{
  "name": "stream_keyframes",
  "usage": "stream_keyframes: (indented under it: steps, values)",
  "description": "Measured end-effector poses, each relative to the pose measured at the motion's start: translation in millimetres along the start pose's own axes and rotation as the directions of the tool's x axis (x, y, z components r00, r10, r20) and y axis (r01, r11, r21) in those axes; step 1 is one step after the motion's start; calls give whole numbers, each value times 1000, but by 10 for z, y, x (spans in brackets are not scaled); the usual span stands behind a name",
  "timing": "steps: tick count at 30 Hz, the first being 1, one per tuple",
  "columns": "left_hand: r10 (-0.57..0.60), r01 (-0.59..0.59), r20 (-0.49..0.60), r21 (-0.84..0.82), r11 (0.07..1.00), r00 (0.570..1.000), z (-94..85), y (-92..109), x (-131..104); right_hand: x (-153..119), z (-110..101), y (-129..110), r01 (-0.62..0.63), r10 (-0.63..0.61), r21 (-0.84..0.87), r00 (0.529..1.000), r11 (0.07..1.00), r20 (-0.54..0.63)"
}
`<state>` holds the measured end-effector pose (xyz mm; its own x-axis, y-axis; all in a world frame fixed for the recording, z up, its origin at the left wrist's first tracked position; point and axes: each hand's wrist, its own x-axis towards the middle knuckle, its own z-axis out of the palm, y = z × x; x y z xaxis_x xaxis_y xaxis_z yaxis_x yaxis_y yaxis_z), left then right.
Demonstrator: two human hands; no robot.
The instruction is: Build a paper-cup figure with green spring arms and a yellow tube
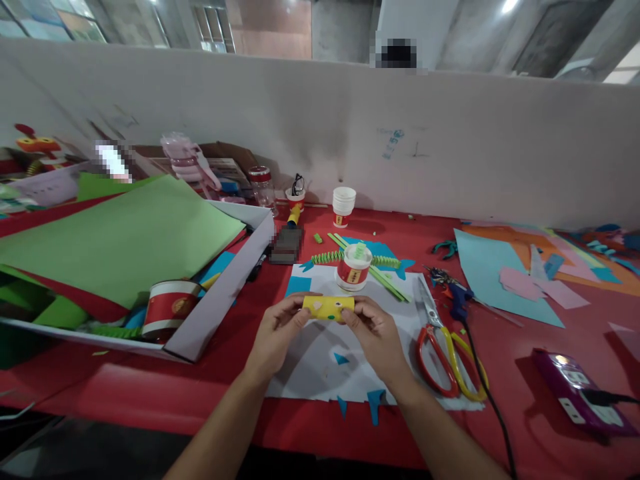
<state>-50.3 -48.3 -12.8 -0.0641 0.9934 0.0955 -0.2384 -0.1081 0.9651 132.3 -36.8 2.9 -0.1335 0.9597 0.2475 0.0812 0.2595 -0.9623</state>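
Observation:
A yellow paper roll with white and green spots is held level between both hands. My left hand grips its left end, thumb in front. At the right end, the fingers and thumb of my right hand are closed on it. Just behind the roll stands a red and white paper cup with green folded paper strips sticking out at its sides. White paper lies below the hands, with small blue paper scraps near its front edge.
Scissors and a glue gun with a black cable lie right. Further right are a purple device and blue paper. A white box holding green paper stands left; stacked cups stand near the wall.

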Motion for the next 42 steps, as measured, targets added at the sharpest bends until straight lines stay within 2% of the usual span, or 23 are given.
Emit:
stream_keyframes:
  steps: [6,9,12,16,23,28,31,33,34,35,36,39,42]
  values:
    - [-64,65,-35,41,997,997,51,68,10,-8,34,28,-121,117,166,993,979,32]
    - [-102,105,-91,32,994,991,53,49,25,-9,38,30,-89,71,219,994,972,89]
    - [-160,159,-97,-23,987,982,55,33,31,-12,35,37,-10,-5,136,994,991,108]
    - [-220,221,53,-10,975,974,68,66,19,-12,24,46,-2,-3,57,997,998,81]
    - [-156,150,126,54,987,980,76,69,3,-13,-10,62,-6,8,-42,999,999,49]
    - [-149,134,119,125,983,982,95,68,3,-147,-95,-79,78,-66,-204,996,976,65]
    - [-128,113,89,148,982,988,79,59,17,-190,-389,-179,130,-132,-391,991,911,22]
    - [-136,123,75,156,980,988,55,19,29,-159,-731,-200,14,-83,-520,990,854,-110]
    - [-150,137,66,160,977,987,44,-8,34,-127,-930,-194,-135,7,-585,977,799,-215]
    - [-164,153,53,166,974,985,35,-37,36,-88,-1133,-177,-327,109,-624,926,710,-361]
    - [-176,166,45,175,970,983,29,-62,37,-46,-1326,-152,-417,148,-626,888,658,-436]
    - [-175,156,83,200,967,981,35,-100,33,72,-1747,-46,-568,201,-586,795,577,-572]
    - [-122,85,166,219,972,978,55,-84,32,148,-1881,59,-625,258,-516,748,586,-612]
